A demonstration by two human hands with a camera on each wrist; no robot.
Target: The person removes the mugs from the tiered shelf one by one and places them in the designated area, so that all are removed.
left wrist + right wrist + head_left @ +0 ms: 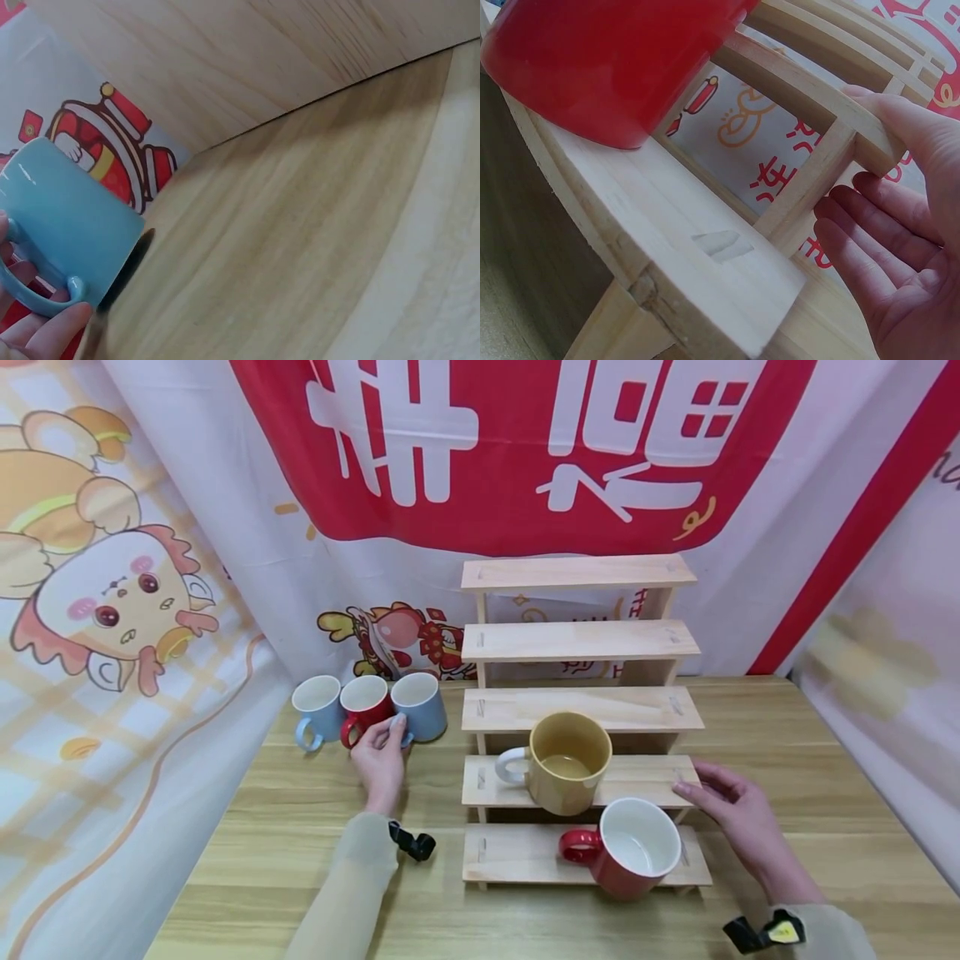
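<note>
My left hand (381, 760) pinches the handle of the right-hand light blue mug (422, 708), also seen close up in the left wrist view, where the fingers (64, 328) curl at its handle. Beside it are a red mug (365, 700) and another light blue mug (318, 703). My right hand (738, 818) holds the right end of a stepped wooden shelf (577, 714) at its second step from the bottom. The right wrist view shows the thumb on that step's end. A yellow mug (568, 768) with a white handle stands on that step, and a red mug (633, 852) on the lowest one.
The shelf stands on a wood-grain table (435, 910). Behind it hangs a white cloth with a red panel (510, 443). More printed cloth (112, 610) lines the left side, and cloth also hangs at the right. Both mugs on the shelf have handles pointing left.
</note>
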